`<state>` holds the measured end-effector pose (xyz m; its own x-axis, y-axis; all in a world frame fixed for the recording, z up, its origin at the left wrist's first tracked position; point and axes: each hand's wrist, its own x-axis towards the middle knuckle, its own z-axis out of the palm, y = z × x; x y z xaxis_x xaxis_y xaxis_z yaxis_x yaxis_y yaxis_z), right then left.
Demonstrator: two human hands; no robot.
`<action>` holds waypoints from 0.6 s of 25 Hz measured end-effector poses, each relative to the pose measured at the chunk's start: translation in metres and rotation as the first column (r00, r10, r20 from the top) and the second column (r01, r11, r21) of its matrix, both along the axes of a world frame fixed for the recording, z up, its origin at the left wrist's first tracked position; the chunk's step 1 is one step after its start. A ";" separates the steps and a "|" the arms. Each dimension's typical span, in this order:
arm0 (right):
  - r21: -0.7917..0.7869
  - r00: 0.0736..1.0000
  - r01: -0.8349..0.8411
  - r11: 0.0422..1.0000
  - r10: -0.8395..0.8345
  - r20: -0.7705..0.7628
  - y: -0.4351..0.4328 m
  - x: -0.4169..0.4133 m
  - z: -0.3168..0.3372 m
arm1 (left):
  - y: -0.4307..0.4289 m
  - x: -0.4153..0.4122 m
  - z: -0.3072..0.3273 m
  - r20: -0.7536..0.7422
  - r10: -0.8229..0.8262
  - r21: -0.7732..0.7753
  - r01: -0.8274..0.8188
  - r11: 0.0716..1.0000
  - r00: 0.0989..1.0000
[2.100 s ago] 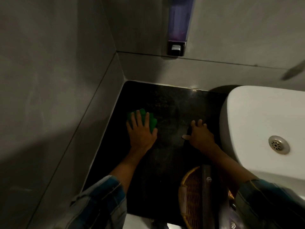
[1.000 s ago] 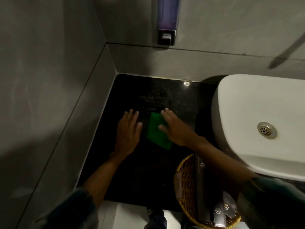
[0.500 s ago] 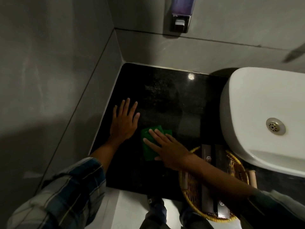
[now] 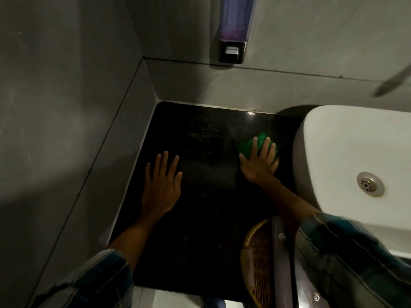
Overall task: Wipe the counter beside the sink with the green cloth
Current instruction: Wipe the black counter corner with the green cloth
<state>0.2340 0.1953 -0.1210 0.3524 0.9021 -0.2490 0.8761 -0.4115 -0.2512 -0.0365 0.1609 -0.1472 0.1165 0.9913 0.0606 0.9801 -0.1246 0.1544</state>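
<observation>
The black stone counter fills the corner between two grey walls and the white sink. A bunched green cloth lies at the counter's right side, close to the sink's wall. My right hand presses flat on the cloth with fingers spread; the cloth shows beyond the fingertips and between the fingers. My left hand rests flat on the bare counter near the left wall, fingers apart, holding nothing.
A wicker basket with dark boxes sits at the counter's front right, under my right forearm. A soap dispenser hangs on the back wall. The sink's drain is at right. Floor shows beyond the front edge.
My right hand has pushed the green cloth from the counter's middle front to the far right, up against the sink. My left hand stays flat near the left wall.
</observation>
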 end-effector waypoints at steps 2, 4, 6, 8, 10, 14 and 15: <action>0.023 0.999 -0.038 0.999 0.038 0.006 0.023 -0.022 -0.002 | 0.000 0.000 -0.001 0.009 -0.002 -0.007 0.002 1.000 1.000; 0.043 0.982 -0.188 0.981 0.189 -0.029 0.044 -0.047 -0.002 | 0.002 -0.001 -0.002 0.014 0.001 -0.007 -0.001 1.000 1.000; 0.070 0.912 -0.409 0.910 0.411 -0.007 0.055 -0.064 0.001 | 0.005 -0.004 -0.001 0.014 0.011 -0.009 -0.011 1.000 1.000; 0.069 0.822 -0.569 0.820 0.568 0.028 0.056 -0.063 0.005 | 0.005 -0.004 0.000 0.025 0.019 -0.013 -0.019 1.000 0.999; 0.149 0.814 -0.577 0.803 0.580 0.027 0.038 -0.056 0.016 | 0.004 -0.005 0.001 0.063 0.018 -0.028 -0.016 0.999 0.998; 0.318 0.843 -0.387 0.866 0.472 -0.258 -0.062 -0.027 0.058 | 0.005 -0.006 0.012 0.208 0.038 -0.128 -0.011 0.992 0.978; 0.289 0.838 -0.356 0.889 0.441 -0.321 -0.097 -0.017 0.067 | 0.004 -0.003 0.020 0.253 0.076 -0.175 -0.031 0.984 0.965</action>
